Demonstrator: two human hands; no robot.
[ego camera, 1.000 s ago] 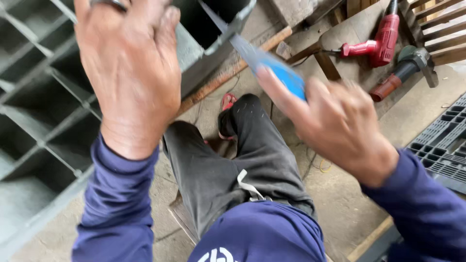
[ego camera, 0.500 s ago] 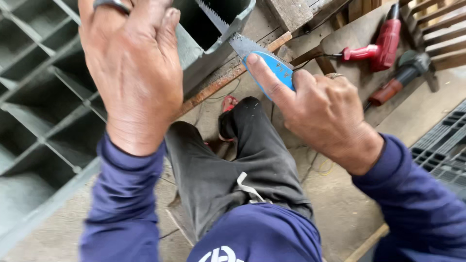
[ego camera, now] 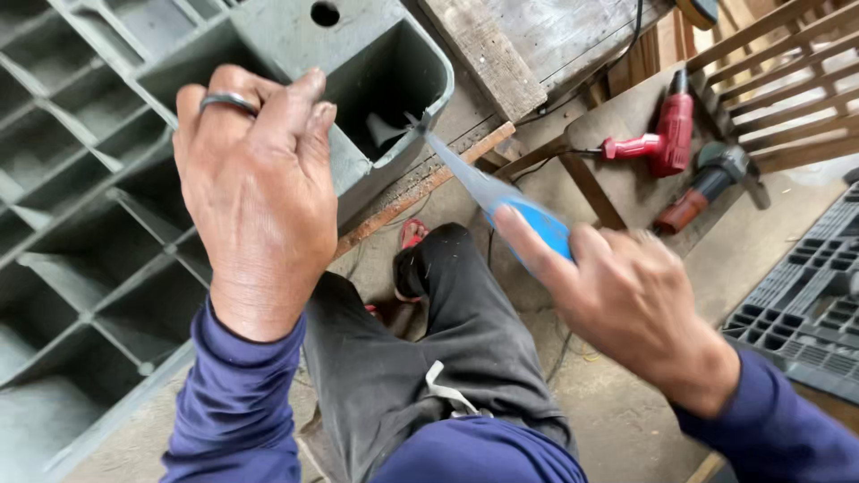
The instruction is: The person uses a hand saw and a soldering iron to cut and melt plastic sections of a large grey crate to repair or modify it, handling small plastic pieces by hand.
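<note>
Concrete floor (ego camera: 626,402), saw (ego camera: 488,192) tip seemingly hidden, crate (ego camera: 385,54)

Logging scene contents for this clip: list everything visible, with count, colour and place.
plastic pallet: 1, grey-green, left, tipped up, ribbed underside showing
handsaw: 1, blue handle, steel blade, its tip at the pallet's corner block
power drill: 1, red, upper right on a board
angle grinder: 1, dark with reddish body, beside the drill
wooden plank: 1, weathered, top centre
rusty bar: 1, brown, on floor below the pallet
dark pallet: 1, dark grey, right edge
sandal: 1, red, on the foot
left hand: ring on one finger, against the pallet
right hand: gripping the saw handle
</note>
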